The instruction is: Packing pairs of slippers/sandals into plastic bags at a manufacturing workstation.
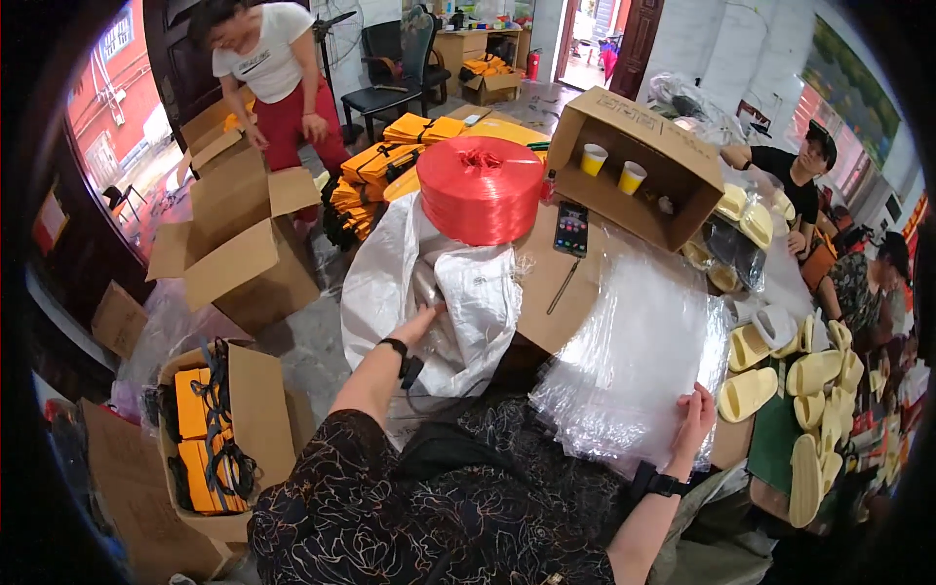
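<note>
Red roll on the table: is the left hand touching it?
No, the left hand is at the opening of the white sack, clearly apart from the red roll.

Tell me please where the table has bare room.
Bare brown cardboard shows between the white sack and the clear bags, below the phone, beside a thin stick. Right of the bags, pale yellow slippers crowd the surface.

Left hand: extended forward, fingers partly hidden, closure unclear; the left forearm slants back and leftward behind the grip. Right hand: fingers bent, closure unclear; the right forearm descends behind the grip, angled inward.
</note>
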The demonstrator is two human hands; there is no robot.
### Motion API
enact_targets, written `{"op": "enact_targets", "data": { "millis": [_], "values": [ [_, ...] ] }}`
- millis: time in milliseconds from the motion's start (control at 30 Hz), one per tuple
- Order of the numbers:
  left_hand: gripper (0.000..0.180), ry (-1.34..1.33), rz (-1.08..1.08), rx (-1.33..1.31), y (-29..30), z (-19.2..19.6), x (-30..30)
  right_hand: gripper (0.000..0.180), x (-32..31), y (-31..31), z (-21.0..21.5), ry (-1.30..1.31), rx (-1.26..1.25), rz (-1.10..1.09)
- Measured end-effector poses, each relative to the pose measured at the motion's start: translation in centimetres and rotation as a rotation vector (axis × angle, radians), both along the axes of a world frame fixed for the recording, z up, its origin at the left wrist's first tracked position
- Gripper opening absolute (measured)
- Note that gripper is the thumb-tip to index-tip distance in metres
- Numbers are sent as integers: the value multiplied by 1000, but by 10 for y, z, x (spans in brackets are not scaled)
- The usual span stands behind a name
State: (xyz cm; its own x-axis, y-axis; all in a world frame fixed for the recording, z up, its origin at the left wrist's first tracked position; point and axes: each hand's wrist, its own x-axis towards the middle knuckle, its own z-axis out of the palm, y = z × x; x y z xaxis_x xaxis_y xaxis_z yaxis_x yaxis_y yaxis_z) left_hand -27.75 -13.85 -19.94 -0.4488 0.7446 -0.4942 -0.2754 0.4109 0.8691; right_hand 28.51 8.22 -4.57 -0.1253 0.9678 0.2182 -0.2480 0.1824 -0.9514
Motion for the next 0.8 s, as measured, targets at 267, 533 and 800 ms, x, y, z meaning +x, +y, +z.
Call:
{"op": "enact_targets", "data": {
  "millis": [267,533,800],
  "values": [
    [53,953,-831,-881,-145,34,2,23,-21,0,16,-18,-15,76],
    [24,1629,-864,-56,-186,62,7,23,-12,3,6,-61,-12,46],
    [8,1977,-122,-18,-122,277,0,23,-10,4,1,-46,7,58]
  ]
}}
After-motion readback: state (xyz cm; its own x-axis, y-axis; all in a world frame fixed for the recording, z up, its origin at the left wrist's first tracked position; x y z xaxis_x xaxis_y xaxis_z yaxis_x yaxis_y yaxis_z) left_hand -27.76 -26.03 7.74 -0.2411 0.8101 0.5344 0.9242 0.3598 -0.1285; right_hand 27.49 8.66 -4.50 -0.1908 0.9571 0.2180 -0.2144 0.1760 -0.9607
